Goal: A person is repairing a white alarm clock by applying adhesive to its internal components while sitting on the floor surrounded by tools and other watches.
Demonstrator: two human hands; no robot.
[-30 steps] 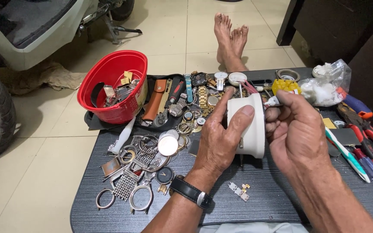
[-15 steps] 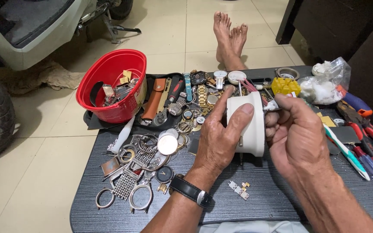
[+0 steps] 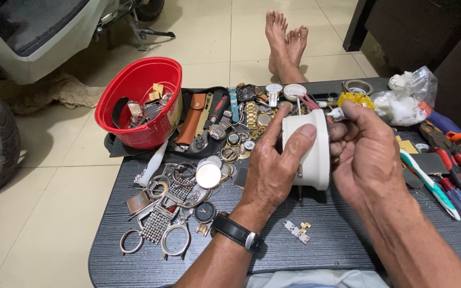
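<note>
Left hand gripping white round case (upright), right hand alongside

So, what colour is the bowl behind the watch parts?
Red bowl, clearest in the head view.

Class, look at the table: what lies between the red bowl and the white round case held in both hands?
In the head view, between the red bowl and the white case: a brown leather pouch, watches and loose watch parts.

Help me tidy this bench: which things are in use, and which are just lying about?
In use: white round case, left hand, right hand.
Lying about: red bowl, watch parts, screwdrivers, toothbrush, plastic bag.
</note>
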